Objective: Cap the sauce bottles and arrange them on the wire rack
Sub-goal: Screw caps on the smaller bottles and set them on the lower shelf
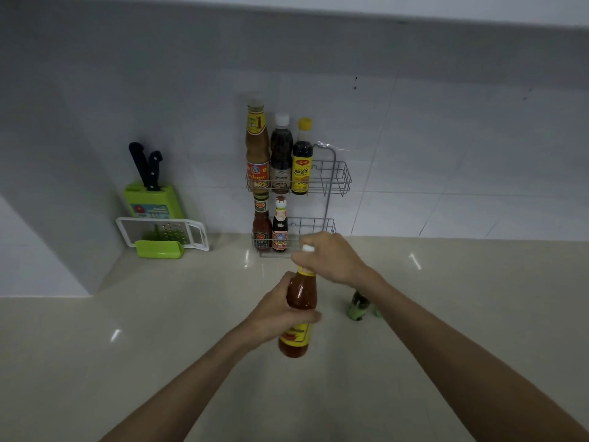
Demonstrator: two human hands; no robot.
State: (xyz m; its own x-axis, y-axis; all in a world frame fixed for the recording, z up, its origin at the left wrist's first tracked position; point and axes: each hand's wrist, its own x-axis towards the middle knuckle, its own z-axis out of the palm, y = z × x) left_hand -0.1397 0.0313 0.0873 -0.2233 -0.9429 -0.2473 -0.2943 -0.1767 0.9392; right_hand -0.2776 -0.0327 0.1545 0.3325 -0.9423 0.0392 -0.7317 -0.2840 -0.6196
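A red chili sauce bottle (300,293) with a yellow label stands on the beige counter, my left hand (280,309) wrapped around its middle. My right hand (330,258) grips a white cap (308,248) at the bottle's neck. Behind them a two-tier wire rack (334,178) hangs on the tiled wall. Its upper tier holds three capped bottles (280,154); the lower tier holds two smaller bottles (271,226) at its left. A small green-tinted bottle (358,304) stands on the counter, partly hidden by my right forearm.
At the left against the wall stands a green knife block (153,199) with two black-handled knives. A white grater (162,232) with a green holder leans before it. The right parts of both rack tiers hold nothing.
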